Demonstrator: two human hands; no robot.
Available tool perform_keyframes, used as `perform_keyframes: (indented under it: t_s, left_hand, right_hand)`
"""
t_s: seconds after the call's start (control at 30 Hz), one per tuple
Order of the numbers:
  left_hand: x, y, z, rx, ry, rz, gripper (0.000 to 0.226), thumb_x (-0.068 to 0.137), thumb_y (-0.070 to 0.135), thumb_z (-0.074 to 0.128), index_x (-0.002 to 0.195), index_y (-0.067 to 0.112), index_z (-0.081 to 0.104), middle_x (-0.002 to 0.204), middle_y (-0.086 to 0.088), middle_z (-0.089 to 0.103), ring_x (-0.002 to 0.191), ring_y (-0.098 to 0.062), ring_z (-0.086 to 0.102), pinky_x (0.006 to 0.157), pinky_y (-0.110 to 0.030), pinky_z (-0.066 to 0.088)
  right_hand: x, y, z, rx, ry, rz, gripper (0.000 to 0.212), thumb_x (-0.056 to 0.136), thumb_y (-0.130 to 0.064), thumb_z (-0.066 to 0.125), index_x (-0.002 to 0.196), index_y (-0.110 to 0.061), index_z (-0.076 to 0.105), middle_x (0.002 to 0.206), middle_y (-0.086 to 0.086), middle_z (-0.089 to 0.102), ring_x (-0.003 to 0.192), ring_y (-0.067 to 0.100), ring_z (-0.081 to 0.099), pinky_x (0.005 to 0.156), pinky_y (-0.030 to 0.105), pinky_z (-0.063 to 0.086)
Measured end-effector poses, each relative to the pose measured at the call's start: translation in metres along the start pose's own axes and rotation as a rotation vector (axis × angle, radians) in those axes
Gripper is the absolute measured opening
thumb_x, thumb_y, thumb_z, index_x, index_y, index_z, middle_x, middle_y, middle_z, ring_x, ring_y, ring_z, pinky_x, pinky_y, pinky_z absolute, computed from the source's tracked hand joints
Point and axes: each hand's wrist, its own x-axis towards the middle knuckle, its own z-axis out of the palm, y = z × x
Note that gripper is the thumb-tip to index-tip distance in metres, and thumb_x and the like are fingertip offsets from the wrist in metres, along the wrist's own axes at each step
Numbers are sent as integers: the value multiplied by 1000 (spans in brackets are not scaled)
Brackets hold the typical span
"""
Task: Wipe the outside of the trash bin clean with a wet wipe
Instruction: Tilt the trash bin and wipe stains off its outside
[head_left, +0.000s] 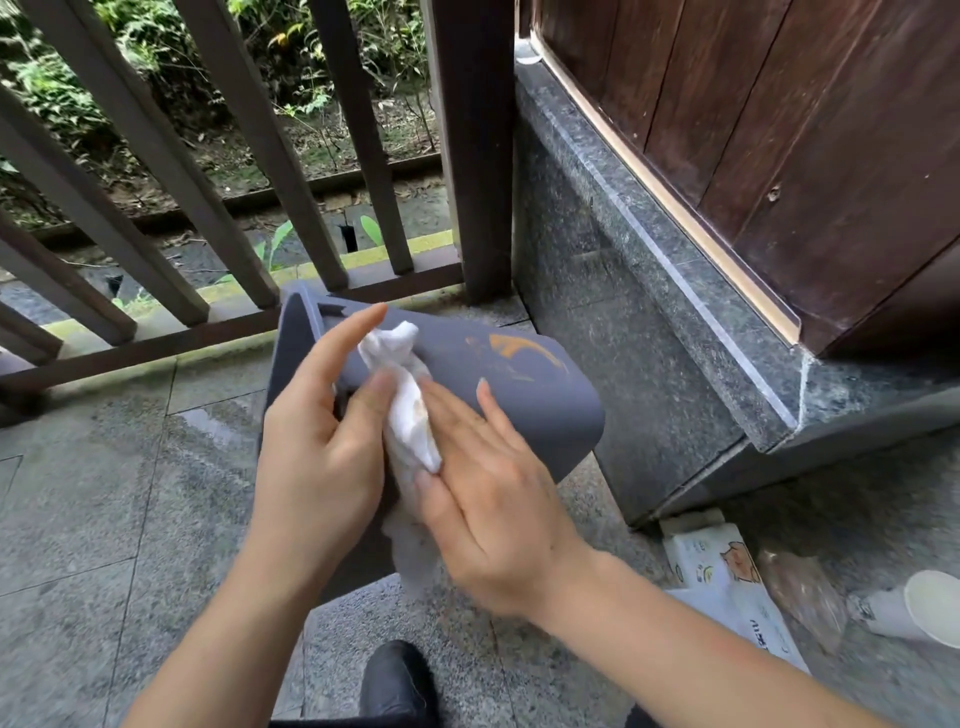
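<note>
A dark grey plastic trash bin (524, 395) lies tipped on its side on the stone floor, its open mouth toward the railing. Orange smears mark its upper wall. A crumpled white wet wipe (408, 410), stained faintly orange, rests against the bin's side. My left hand (322, 452) pinches the wipe between thumb and fingers, forefinger stretched out over the bin. My right hand (488, 499) holds the wipe from the other side, its fingers lying on the bin wall.
A dark wooden railing (249, 171) runs behind the bin, with greenery beyond it. A granite ledge (649, 291) and brown wooden wall stand to the right. A wet wipe pack (727, 577), plastic wrap and a white paper cup (930, 608) lie at lower right. My shoe (397, 680) shows below.
</note>
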Motion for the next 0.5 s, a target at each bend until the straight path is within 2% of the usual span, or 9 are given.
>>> perform_keyframes:
  t_s: [0.03, 0.1, 0.23, 0.3, 0.37, 0.43, 0.5]
  left_hand:
    - [1, 0, 2, -1, -4, -12, 41, 93, 22, 57, 128, 42, 62, 105, 20, 73, 88, 4, 64, 77, -16, 48]
    - [2, 1, 5, -20, -6, -42, 42, 92, 23, 57, 130, 39, 63, 115, 18, 70, 97, 3, 63, 82, -20, 47]
    - [-3, 4, 10, -24, -7, -29, 44, 92, 25, 59, 134, 37, 62, 121, 21, 67, 110, -1, 62, 89, -19, 46]
    - [-5, 5, 10, -18, -40, -16, 46, 91, 26, 60, 135, 40, 60, 104, 17, 69, 92, -4, 63, 77, -23, 48]
    - [-6, 5, 8, 6, -86, -2, 48, 91, 27, 62, 135, 44, 59, 90, -6, 62, 79, -10, 55, 71, -33, 47]
    - [-6, 5, 4, 32, -107, 22, 50, 90, 25, 63, 136, 44, 59, 92, -17, 58, 77, -10, 50, 69, -29, 43]
    - [-4, 6, -2, 25, -93, 31, 49, 90, 23, 63, 134, 42, 60, 93, -12, 60, 73, -20, 49, 66, -23, 40]
  right_hand:
    - [0, 10, -1, -41, 24, 35, 51, 102, -25, 33, 148, -3, 44, 155, 11, 46, 150, 18, 34, 125, 49, 16]
    - [-1, 33, -5, -109, 88, 161, 50, 102, -25, 30, 137, -1, 55, 144, 13, 57, 141, 22, 46, 124, 50, 17]
    - [-10, 79, -10, -142, 155, 555, 60, 102, -32, 15, 135, -5, 57, 142, 8, 59, 139, 18, 47, 127, 41, 6]
    - [-15, 95, -8, -141, 120, 728, 59, 103, -32, 14, 134, -5, 57, 143, 6, 58, 139, 20, 45, 127, 42, 4]
    - [-17, 107, -4, -94, 46, 923, 52, 106, -27, 18, 126, -4, 60, 138, 11, 60, 136, 29, 46, 125, 45, 9]
    - [-13, 114, -2, -11, 20, 1042, 48, 108, -24, 20, 117, -2, 61, 134, 17, 61, 130, 36, 49, 118, 47, 22]
    - [-7, 116, -1, 43, 62, 1027, 46, 108, -25, 21, 125, -2, 58, 140, 18, 57, 132, 35, 48, 113, 46, 29]
